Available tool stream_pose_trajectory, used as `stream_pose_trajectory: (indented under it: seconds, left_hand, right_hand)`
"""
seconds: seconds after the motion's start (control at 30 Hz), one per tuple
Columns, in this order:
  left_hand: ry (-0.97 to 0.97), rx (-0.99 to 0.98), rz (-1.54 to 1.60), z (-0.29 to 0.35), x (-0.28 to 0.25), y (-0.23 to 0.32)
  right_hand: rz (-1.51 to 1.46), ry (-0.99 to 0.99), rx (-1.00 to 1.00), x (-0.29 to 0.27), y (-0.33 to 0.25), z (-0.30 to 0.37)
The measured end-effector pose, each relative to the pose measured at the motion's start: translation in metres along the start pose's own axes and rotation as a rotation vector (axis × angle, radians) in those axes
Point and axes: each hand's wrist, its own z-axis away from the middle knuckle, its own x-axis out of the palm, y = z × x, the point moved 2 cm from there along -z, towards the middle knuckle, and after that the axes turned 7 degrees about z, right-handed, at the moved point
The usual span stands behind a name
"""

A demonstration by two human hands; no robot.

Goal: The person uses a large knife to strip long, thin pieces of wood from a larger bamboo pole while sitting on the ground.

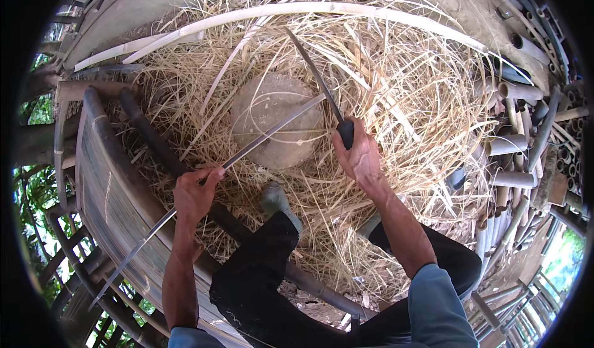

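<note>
My left hand is closed around a long, thin bamboo strip, which slants from the lower left up toward the middle. In my right hand is the dark handle of a long-bladed knife, its blade pointing up and to the left. The strip's upper end meets or crosses the blade just above the handle; whether they touch I cannot tell. Below both lies a round, flat chopping block with a few pale shavings across it.
Pale bamboo shavings heap around the block. Long split bamboo lengths arch across the far side. Dark poles and a slatted bamboo panel stand at left. Cut bamboo tubes are stacked at right. My boot rests near the block.
</note>
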Motion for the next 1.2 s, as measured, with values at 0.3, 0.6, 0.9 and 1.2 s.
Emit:
stream_pose_trajectory:
  seconds: [0.3,0.6,0.9,1.2]
  left_hand:
    - [-0.05,-0.17,-0.138,-0.003,0.004,0.015]
    - [0.003,-0.203,-0.176,0.005,0.002,-0.001]
    - [0.034,-0.1,-0.189,-0.001,0.013,0.002]
    - [-0.017,-0.184,-0.249,-0.001,0.002,0.027]
  right_hand:
    - [0.172,-0.085,-0.046,0.034,0.023,-0.013]
    - [-0.127,0.281,-0.324,-0.039,-0.073,-0.003]
    - [-0.047,-0.278,0.079,0.005,0.006,-0.013]
    - [-0.229,0.422,-0.387,-0.017,-0.023,0.005]
